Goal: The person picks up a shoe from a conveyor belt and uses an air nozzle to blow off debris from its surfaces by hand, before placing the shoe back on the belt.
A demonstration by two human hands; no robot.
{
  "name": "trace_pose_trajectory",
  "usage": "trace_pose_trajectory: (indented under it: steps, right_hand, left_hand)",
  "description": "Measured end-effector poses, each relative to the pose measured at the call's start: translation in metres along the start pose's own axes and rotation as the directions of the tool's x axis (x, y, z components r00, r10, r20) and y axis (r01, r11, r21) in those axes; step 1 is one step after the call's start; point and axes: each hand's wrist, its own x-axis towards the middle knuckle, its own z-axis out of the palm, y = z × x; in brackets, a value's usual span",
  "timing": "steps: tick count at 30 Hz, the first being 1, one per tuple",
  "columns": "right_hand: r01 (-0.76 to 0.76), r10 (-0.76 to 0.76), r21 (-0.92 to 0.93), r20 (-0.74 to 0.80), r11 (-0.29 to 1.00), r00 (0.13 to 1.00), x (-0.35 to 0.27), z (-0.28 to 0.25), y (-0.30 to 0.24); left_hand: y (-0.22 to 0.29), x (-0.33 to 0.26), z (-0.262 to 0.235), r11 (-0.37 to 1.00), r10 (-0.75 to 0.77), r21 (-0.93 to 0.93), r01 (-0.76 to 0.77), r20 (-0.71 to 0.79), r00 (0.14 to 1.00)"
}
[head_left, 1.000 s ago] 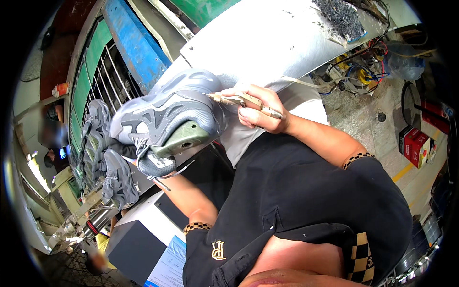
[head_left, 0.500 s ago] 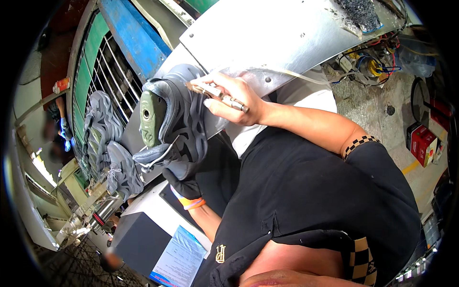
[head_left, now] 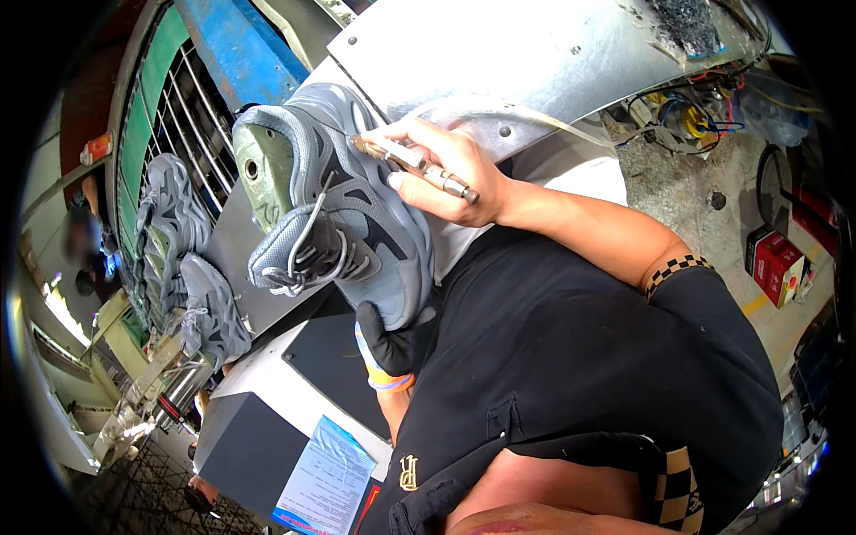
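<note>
A grey sneaker upper (head_left: 343, 209) on a green last stands toe-down in front of my chest, its laces hanging loose. My left hand (head_left: 385, 343), in a black glove with a coloured wristband, grips it from below at the toe. My right hand (head_left: 446, 174) rests on the shoe's side near the heel and holds a thin metal pen-like tool (head_left: 415, 163) with a pale hose trailing off to the right.
More grey sneakers (head_left: 192, 267) sit on a green and blue wire rack (head_left: 183, 116) at left. A grey metal housing (head_left: 535, 62) lies behind the shoe. A printed sheet (head_left: 325, 473) lies on the white bench below. Red boxes (head_left: 777, 267) and wiring are on the floor at right.
The shoe has been turned from lying sideways to toe-down with the last's top facing left. My right hand followed it and stayed on its side with the tool.
</note>
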Motion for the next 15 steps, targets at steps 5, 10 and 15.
trace_pose_trajectory:
  steps: [5, 10, 15]
  right_hand:
    - [-0.063, 0.062, 0.035, 0.024, 0.997, 0.998, -0.004, -0.001, -0.002]
    - [-0.087, 0.085, 0.054, 0.041, 0.995, 0.996, -0.009, -0.004, -0.002]
    - [-0.04, 0.038, 0.056, 0.045, 0.998, 0.998, -0.017, -0.007, 0.001]
  left_hand:
    - [-0.01, 0.011, 0.005, 0.995, 0.044, 0.093, -0.035, -0.103, 0.994]
    - [-0.007, 0.018, 0.001, 0.985, -0.017, 0.172, 0.019, -0.013, 1.0]
    - [-0.01, 0.026, 0.008, 0.99, 0.021, 0.143, -0.019, -0.01, 1.0]
